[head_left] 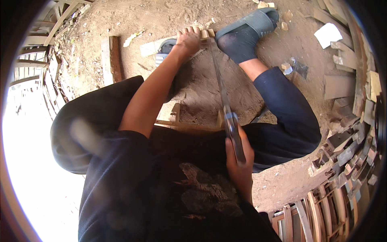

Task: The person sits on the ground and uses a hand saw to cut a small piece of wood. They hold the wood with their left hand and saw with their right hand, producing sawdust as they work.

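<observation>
black shirt (133, 193), faded print (205, 195); right hand (242, 165) grips saw (225, 101)

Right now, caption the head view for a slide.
Right hand gripping a saw, left hand on a piece of wood.

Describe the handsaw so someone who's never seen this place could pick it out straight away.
Start at the dirt floor between the person's dark-trousered legs. The handsaw stretches over it, from the right hand away toward the wood strip under the left hand. Unlike the wooden boards around, it has a long, narrow blade and a dark handle.
</observation>
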The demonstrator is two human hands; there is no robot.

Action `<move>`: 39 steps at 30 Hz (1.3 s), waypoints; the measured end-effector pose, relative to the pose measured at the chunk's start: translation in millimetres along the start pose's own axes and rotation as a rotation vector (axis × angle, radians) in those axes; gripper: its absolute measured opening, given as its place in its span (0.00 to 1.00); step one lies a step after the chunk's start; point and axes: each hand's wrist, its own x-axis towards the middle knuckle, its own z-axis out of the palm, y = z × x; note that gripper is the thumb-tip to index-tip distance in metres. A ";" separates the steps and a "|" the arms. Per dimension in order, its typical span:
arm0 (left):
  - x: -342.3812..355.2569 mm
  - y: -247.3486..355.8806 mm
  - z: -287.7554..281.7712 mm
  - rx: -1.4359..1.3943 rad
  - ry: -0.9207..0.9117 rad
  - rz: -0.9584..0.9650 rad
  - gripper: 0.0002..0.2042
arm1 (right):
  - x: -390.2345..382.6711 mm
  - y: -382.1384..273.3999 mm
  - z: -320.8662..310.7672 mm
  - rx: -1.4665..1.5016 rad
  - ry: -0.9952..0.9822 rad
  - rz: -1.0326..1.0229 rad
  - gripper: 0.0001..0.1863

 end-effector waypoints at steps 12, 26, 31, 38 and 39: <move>-2.3 1.5 -27.7 -0.047 -0.099 -0.003 0.42 | 11.3 -0.3 -1.4 0.017 -0.068 0.152 0.25; -4.8 5.4 -14.3 -0.022 0.009 -0.019 0.35 | -24.4 25.0 -5.4 -0.080 0.122 -0.166 0.24; -4.8 3.1 -21.4 -0.045 -0.050 0.003 0.32 | 4.5 9.3 -3.2 0.065 -0.028 0.110 0.26; -3.5 -1.4 -19.2 -0.016 -0.035 -0.053 0.35 | -26.5 8.3 -8.7 -0.007 -0.040 0.007 0.26; -3.3 -1.6 -17.3 -0.030 -0.040 -0.035 0.35 | -12.7 7.7 -7.8 0.060 -0.081 0.056 0.27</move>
